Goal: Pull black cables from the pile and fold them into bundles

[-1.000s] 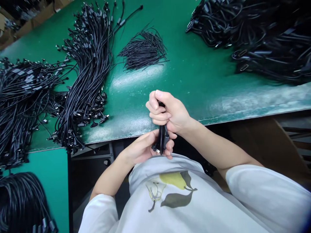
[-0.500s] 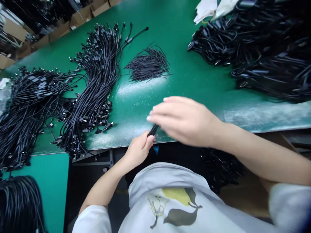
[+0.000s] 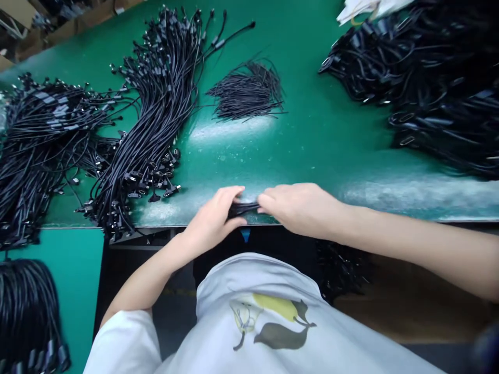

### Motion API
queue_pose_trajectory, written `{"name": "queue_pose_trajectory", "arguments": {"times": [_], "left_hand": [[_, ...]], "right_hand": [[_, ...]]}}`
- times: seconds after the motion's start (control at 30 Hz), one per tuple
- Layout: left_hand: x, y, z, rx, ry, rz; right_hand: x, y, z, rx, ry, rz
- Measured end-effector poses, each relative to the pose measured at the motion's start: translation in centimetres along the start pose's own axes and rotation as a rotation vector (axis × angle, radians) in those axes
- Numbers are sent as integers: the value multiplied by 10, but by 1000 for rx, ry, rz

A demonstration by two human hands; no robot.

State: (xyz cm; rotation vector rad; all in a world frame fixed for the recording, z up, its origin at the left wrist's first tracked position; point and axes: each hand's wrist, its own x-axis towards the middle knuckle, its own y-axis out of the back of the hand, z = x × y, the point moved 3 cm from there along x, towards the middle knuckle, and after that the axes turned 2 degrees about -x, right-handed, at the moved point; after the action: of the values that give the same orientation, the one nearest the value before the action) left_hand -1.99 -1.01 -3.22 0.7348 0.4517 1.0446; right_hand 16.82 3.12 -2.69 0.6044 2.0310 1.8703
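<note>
Gripping a short folded black cable [image 3: 242,209] between them at the near table edge [image 3: 351,215], left hand [image 3: 212,221] and right hand [image 3: 300,208] pinch its ends; loose cable heaps [image 3: 148,119] beyond the left hand await handling.

The table [image 3: 312,135] served as the landmark. At its near edge, about midway along, a cable [image 3: 242,209] lay between the left hand [image 3: 212,221] and the right hand [image 3: 300,208], both hands touching it. Left of the hands, a long bundle [image 3: 152,119] ran from the near edge toward the far side. Further left on the table spread another heap [image 3: 39,145]. Behind the hands, toward the far side, lay the ties [image 3: 247,91]. At the table's far right sat a large pile [image 3: 429,78].
</note>
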Motion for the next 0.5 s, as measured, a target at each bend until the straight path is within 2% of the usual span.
{"name": "queue_pose_trajectory", "arguments": {"times": [0.1,0.23,0.37,0.5], "left_hand": [[-3,14,-5,107,-39,136],[-5,18,-1,140,-56,206],[-4,19,6,22,69,232],[-5,26,13,-82,184,317]], "right_hand": [[-2,1,9,-56,-52,68],[-4,1,13,-115,-46,123],[-3,-1,9,-246,25,176],[0,0,4,-279,62,248]]}}
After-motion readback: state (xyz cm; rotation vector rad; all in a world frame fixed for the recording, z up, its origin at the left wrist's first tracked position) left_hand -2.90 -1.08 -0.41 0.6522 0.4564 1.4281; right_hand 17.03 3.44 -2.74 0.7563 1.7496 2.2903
